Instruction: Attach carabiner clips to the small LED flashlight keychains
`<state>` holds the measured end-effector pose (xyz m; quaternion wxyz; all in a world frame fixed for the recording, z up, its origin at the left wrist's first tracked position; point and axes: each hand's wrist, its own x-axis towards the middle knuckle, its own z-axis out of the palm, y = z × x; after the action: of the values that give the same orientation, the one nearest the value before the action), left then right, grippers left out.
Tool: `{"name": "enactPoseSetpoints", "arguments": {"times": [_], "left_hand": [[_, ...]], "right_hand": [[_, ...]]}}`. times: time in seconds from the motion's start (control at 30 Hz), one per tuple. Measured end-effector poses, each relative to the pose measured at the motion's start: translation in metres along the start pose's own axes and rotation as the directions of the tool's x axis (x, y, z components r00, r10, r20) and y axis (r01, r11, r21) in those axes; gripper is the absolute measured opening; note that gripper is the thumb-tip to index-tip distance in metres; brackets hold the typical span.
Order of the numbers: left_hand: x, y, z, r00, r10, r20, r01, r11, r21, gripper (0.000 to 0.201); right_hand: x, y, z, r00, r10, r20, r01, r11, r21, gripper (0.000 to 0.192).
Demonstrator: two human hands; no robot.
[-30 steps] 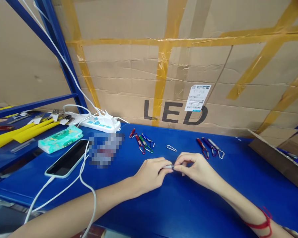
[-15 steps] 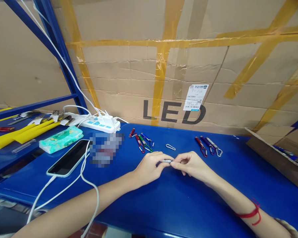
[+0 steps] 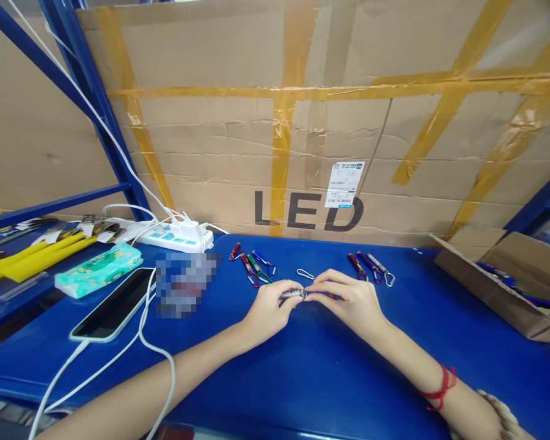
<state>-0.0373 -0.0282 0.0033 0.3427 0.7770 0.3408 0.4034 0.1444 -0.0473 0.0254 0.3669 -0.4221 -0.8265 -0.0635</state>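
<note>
Two hands are meeting in the middle of the blue table. The left hand is curling its fingers around a small silver flashlight, pinching it tight. The right hand is touching the other end of the same flashlight with its fingertips closed on it, so both hands are holding it just above the table. The part between the fingers is tiny and a bit blurry, so it may be a small ring there, but I cannot tell.

Just behind the hands a silver clip is lying by itself. To its left a little bunch of colored flashlights is lying together, red, green and blue. To its right three more flashlights are lying side by side.

On the far right an open cardboard box is sitting on the table, and blue things are showing inside it; they are too small to name.

On the left a phone is lying flat with a white cable running over it. A green tissue pack is lying near it, and a white power strip is sitting behind. A big box with the letters LED is standing at the back.
</note>
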Motion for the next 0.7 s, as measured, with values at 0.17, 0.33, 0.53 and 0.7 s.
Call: {"name": "enactPoseSetpoints", "arguments": {"times": [0.17,0.33,0.53,0.7], "left_hand": [[-0.0017,-0.0003,-0.0031,0.994,0.069,0.081,-0.078,0.99,0.113,0.017],[-0.0042,-0.0048,-0.0053,0.972,0.11,0.206,-0.136,0.984,0.116,0.017],[-0.0072,-0.0083,-0.006,0.95,0.14,0.279,-0.193,0.966,0.173,0.018],[-0.0083,-0.0094,-0.0061,0.942,0.162,0.295,-0.241,0.937,0.255,0.019]], "right_hand": [[0.0,0.0036,0.0001,1.0,-0.006,0.027,0.004,0.998,0.058,0.022],[-0.0014,0.0032,0.0023,0.98,0.116,0.165,-0.146,0.972,0.186,0.018],[-0.0021,0.0025,0.0065,0.908,0.259,0.329,-0.34,0.915,0.217,0.01],[-0.0018,0.0013,0.0083,0.879,0.298,0.373,-0.397,0.89,0.225,0.006]]}}
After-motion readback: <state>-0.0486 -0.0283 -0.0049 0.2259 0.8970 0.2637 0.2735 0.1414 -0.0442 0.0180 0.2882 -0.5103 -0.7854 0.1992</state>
